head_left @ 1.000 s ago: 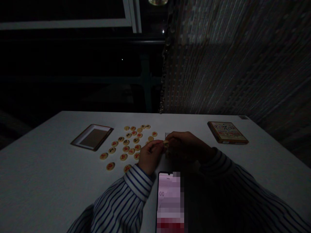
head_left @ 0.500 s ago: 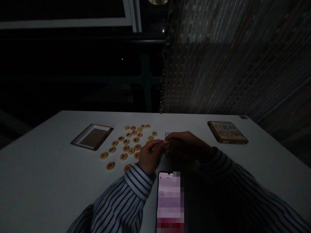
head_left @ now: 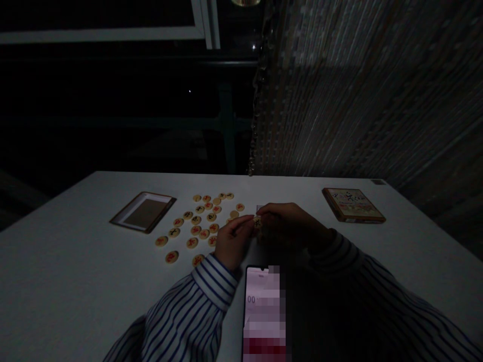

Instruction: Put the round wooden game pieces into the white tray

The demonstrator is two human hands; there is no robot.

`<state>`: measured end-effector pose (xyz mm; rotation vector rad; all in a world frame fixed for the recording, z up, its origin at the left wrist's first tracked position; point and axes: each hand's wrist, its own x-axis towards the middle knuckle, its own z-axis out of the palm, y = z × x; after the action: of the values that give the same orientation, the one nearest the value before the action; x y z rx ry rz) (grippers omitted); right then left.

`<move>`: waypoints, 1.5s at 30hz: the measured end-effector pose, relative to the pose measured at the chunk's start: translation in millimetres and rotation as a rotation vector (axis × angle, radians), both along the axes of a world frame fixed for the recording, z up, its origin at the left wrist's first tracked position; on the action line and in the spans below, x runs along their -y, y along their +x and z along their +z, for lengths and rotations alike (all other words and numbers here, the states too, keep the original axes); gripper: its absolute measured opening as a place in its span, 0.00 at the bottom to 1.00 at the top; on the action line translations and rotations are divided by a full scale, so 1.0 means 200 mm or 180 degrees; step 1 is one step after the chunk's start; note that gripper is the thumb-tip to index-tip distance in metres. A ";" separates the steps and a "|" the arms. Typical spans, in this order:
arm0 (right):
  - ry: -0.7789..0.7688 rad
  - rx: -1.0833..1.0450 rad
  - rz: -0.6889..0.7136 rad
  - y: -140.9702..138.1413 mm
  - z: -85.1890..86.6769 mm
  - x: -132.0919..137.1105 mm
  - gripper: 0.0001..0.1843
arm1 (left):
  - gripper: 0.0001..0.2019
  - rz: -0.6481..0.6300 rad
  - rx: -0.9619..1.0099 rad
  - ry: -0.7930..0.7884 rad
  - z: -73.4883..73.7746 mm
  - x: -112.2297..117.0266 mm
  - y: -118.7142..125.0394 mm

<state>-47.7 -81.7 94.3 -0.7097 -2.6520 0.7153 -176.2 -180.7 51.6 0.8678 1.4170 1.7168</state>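
Note:
Between my two hands, above the white table (head_left: 75,261), is a round wooden Chinese chess piece (head_left: 257,222) with a dark character facing me. My left hand (head_left: 234,241) pinches it from the left with thumb and fingertips. From the right, my right hand (head_left: 292,221) closes on its other side; those fingers are partly in shadow. More chess pieces (head_left: 195,231) with red or black characters lie scattered to the left of my hands, a few of them blank side up. A small pale object (head_left: 259,207) shows just behind my right fingers, mostly hidden.
An open shallow box tray (head_left: 145,213) lies at the left. A closed box with a printed lid (head_left: 353,203) lies at the right. Below my hands is a lit phone (head_left: 260,311), partly blurred. A bead curtain (head_left: 320,100) hangs beyond the table's far edge.
The chess piece has turned slightly between my fingers, so its character shows at another angle. My hands stay in nearly the same place.

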 end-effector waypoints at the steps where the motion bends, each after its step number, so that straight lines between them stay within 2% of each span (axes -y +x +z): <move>1: 0.0060 -0.0025 0.0035 0.00 0.00 0.00 0.13 | 0.11 0.0006 0.0002 -0.0009 0.00 0.00 0.00; 11: 0.0757 -0.0019 0.0239 -0.01 0.02 0.04 0.14 | 0.09 0.0050 -0.0013 0.0014 0.00 0.00 0.00; 18: 0.0847 0.0039 0.0297 -0.01 0.02 0.05 0.15 | 0.10 0.0133 -0.0027 0.0000 0.03 0.01 0.00; 26: 0.1062 0.0115 0.0432 -0.01 0.01 0.04 0.16 | 0.11 0.0068 -0.0009 0.0047 0.00 0.00 0.00; 34: 0.1283 0.0342 0.0405 -0.02 -0.01 0.02 0.16 | 0.10 0.0115 -0.0073 -0.0017 0.01 0.00 0.00; 45: 0.1350 0.0407 0.0451 -0.02 0.00 0.03 0.17 | 0.11 -0.0002 0.0033 -0.0032 0.01 0.00 0.00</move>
<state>-51.1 -87.2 93.5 -0.4656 -2.8535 0.1262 -176.0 -181.0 52.9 0.8529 1.4172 1.7099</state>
